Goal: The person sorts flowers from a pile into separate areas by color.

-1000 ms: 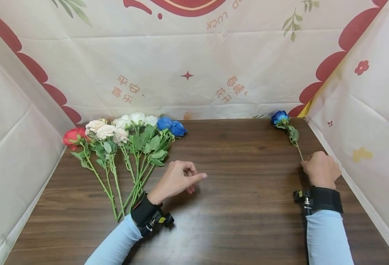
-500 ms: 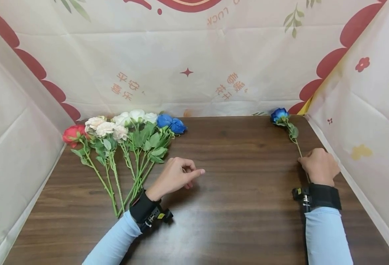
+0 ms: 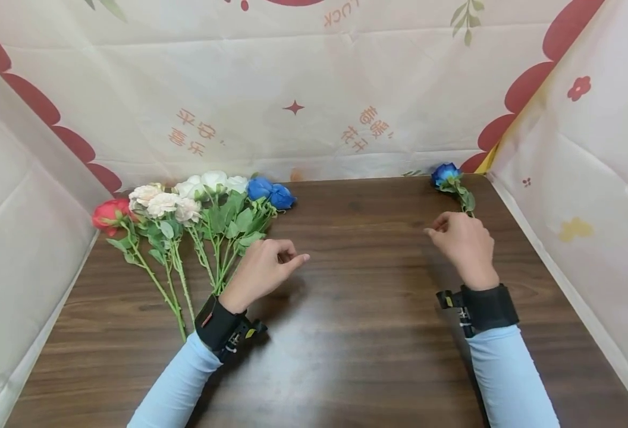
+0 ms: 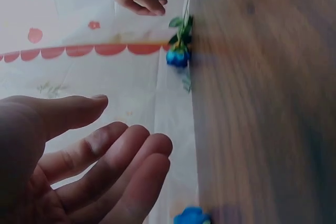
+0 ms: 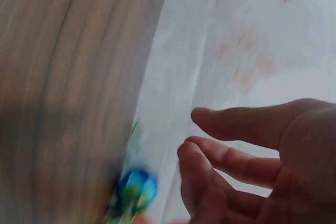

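A single blue rose (image 3: pixel 445 175) lies at the table's far right, its lower stem hidden behind my right hand (image 3: pixel 464 244). That hand hovers over the table with loosely bent fingers. The right wrist view shows a gap between thumb (image 5: pixel 231 124) and fingers, with nothing held. My left hand (image 3: pixel 260 267), also holding nothing, hangs relaxed in front of the flowers on the left. These are a red flower (image 3: pixel 112 215), cream flowers (image 3: pixel 161 204), white flowers (image 3: pixel 213 180) and blue roses (image 3: pixel 271 191), laid side by side with green stems towards me.
A dark wooden table (image 3: pixel 357 321) lies under everything. Printed white cloth walls enclose it: a back wall (image 3: pixel 292 71), a left wall (image 3: pixel 30 238) and a right wall (image 3: pixel 587 178). Both wrists wear black bands with small cameras.
My right hand has let go of the single blue rose's stem and moved left and away from me, fingers loosened. The left hand stays nearly in place. The head view has shifted slightly.
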The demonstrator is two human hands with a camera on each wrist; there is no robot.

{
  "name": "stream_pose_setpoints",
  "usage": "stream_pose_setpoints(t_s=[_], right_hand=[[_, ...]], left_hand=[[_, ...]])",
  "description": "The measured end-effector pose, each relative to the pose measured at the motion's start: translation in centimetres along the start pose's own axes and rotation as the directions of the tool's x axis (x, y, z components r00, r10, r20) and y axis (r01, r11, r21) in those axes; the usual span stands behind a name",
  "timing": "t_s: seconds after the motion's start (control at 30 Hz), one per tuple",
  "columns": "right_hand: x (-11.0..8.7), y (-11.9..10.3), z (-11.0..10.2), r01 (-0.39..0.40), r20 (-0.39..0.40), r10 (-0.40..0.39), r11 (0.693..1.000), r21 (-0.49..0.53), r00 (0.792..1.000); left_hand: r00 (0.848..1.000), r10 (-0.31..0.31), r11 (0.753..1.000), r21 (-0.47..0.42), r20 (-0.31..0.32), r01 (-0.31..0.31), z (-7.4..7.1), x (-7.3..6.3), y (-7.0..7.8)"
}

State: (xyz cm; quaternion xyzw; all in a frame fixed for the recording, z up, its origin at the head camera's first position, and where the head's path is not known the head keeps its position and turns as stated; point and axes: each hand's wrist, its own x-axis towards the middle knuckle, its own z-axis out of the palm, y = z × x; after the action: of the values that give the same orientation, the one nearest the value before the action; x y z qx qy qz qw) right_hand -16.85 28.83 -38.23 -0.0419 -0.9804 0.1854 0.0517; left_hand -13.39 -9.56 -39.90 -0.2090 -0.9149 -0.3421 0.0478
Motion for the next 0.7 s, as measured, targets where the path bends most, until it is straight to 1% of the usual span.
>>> stream_pose_setpoints(t_s=[0.07, 0.17, 0.27, 0.37, 0.47, 0.57, 0.63, 0.7], right_hand=[[-0.5, -1.9, 0.5, 0.070, 0.016, -0.070, 0.998, 0.004, 0.997], [-1.4, -4.4, 1.4, 0.165, 0.049, -0.165, 0.986, 0.016, 0.985], [-2.6, -6.6, 2.3, 0.235, 0.086, -0.237, 0.972, 0.031, 0.968], [-3.7, -8.3, 3.1, 0.294, 0.113, -0.296, 0.955, 0.042, 0.948], [-4.6, -9.4, 3.7, 0.326, 0.131, -0.330, 0.944, 0.054, 0.935], [-5.2, -10.1, 3.9, 0.330, 0.146, -0.334, 0.943, 0.052, 0.931], [-5.4, -10.3, 4.1, 0.329, 0.151, -0.332, 0.943, 0.047, 0.931], [-5.5, -10.5, 4.4, 0.331, 0.156, -0.334, 0.943, 0.043, 0.930]], left_hand=[[1.000, 0.011, 0.999, 0.040, -0.018, -0.010, -0.6, 0.1, -0.6], [0.999, 0.007, 0.993, 0.117, -0.040, -0.002, -1.8, 0.1, -1.5], [0.998, -0.025, 0.979, 0.201, -0.055, 0.035, -3.1, 0.1, -2.6], [0.996, -0.068, 0.959, 0.272, -0.062, 0.082, -4.1, 0.0, -3.7], [0.992, -0.104, 0.938, 0.325, -0.071, 0.122, -4.8, -0.2, -4.8], [0.987, -0.145, 0.923, 0.350, -0.063, 0.158, -5.1, -0.3, -5.8], [0.981, -0.188, 0.914, 0.359, -0.042, 0.191, -5.1, -0.3, -6.3], [0.972, -0.236, 0.902, 0.371, -0.010, 0.222, -5.1, -0.5, -6.7]])
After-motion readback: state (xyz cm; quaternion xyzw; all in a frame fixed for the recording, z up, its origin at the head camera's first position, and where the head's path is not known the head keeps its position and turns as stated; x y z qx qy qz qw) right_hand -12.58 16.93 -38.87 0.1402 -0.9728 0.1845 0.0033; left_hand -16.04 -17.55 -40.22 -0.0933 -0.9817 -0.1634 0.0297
